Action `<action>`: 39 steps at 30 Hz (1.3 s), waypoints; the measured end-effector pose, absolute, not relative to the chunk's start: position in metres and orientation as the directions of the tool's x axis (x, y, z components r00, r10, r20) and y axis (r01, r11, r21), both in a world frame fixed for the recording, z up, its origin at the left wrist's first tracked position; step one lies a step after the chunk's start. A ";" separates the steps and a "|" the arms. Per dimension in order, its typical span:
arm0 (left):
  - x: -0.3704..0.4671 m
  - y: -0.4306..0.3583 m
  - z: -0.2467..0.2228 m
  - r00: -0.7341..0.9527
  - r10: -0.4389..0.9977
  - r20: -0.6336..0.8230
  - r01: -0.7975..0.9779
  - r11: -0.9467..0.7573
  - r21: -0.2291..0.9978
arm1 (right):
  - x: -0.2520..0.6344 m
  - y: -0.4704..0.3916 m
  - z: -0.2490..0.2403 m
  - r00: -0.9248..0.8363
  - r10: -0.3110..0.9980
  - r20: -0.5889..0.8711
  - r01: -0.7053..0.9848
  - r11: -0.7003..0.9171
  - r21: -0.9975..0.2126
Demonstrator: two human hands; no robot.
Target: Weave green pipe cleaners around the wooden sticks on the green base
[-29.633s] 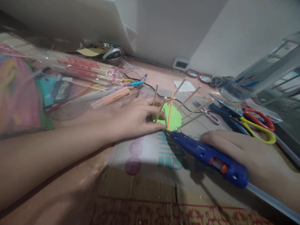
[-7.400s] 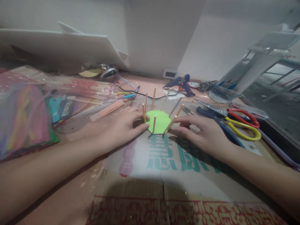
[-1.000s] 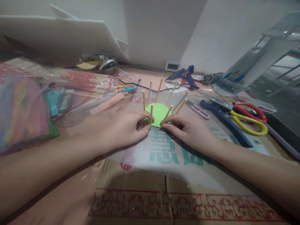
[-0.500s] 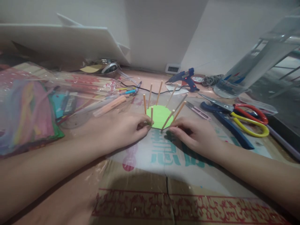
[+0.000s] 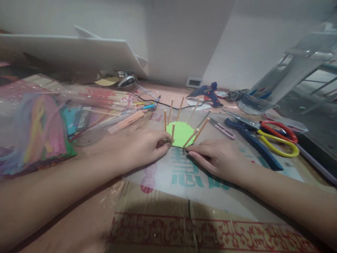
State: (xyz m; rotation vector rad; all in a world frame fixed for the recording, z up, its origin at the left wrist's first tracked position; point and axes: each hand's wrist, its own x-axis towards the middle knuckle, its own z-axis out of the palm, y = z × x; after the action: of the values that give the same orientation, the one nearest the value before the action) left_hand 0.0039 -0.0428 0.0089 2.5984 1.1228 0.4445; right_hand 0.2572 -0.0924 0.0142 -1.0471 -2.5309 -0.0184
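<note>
A bright green disc (image 5: 181, 133) lies on the work surface with several thin wooden sticks (image 5: 173, 133) standing up around its rim, some leaning outward. Along its front edge runs a thin dark cord (image 5: 179, 146), partly covered by fingers. My left hand (image 5: 155, 144) is closed in a pinch at the left front rim, beside the base of a stick. What lies between those fingertips is hidden. My right hand (image 5: 213, 154) pinches the cord's right end, close to the base of the front right stick (image 5: 191, 138).
Behind the disc lie a blue glue gun (image 5: 205, 94) and its cable. To the right are scissors (image 5: 279, 135), blue-handled pliers (image 5: 258, 144), a pink cutter (image 5: 222, 128) and a clear jug (image 5: 276, 77). Coloured strips (image 5: 39, 130) and bagged sticks (image 5: 100, 96) sit left.
My right hand has moved slightly left along the disc's front edge, nearer the front stick's base. The left hand stays at the rim. The whole view has shifted a little.
</note>
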 end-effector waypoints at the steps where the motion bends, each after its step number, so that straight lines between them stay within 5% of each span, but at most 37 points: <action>1: 0.004 -0.043 0.009 0.654 0.738 0.169 0.659 -0.665 0.352 | 0.257 -0.092 0.014 -0.640 0.677 0.362 0.681 0.719 -0.140; 5: 0.001 -0.050 0.016 0.658 0.728 0.196 0.700 -0.686 0.199 | 0.258 -0.092 0.016 -0.642 0.679 0.355 0.677 0.720 -0.154; 9: -0.004 -0.061 0.024 0.821 0.541 0.183 0.563 -0.821 -0.096 | 0.263 -0.093 0.022 -0.635 0.676 0.374 0.674 0.721 -0.161; 12: -0.003 -0.064 0.022 0.870 0.462 0.172 0.490 -0.851 -0.191 | 0.266 -0.092 0.027 -0.591 0.711 0.380 0.705 0.685 -0.185; 23: 0.001 -0.056 0.019 0.765 0.581 0.278 0.602 -0.798 0.009 | 0.265 -0.086 0.016 -0.538 0.777 0.328 0.754 0.617 -0.225; 26: 0.000 -0.051 0.020 0.671 0.671 0.317 0.660 -0.734 0.159 | 0.263 -0.083 0.011 -0.531 0.798 0.285 0.792 0.587 -0.171; 32: 0.014 -0.045 0.013 0.600 0.773 0.205 0.666 -0.625 0.407 | 0.256 -0.077 0.009 -0.497 0.831 0.250 0.827 0.541 -0.152; 39: 0.023 -0.043 0.014 0.583 0.787 0.201 0.638 -0.597 0.487 | 0.255 -0.076 0.009 -0.474 0.856 0.207 0.837 0.510 -0.195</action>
State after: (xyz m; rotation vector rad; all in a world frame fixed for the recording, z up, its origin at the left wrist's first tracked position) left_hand 0.0230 -0.0429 0.0143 2.4535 1.1540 0.5698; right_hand 0.2551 -0.0756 0.0089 -1.4263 -2.4783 0.0968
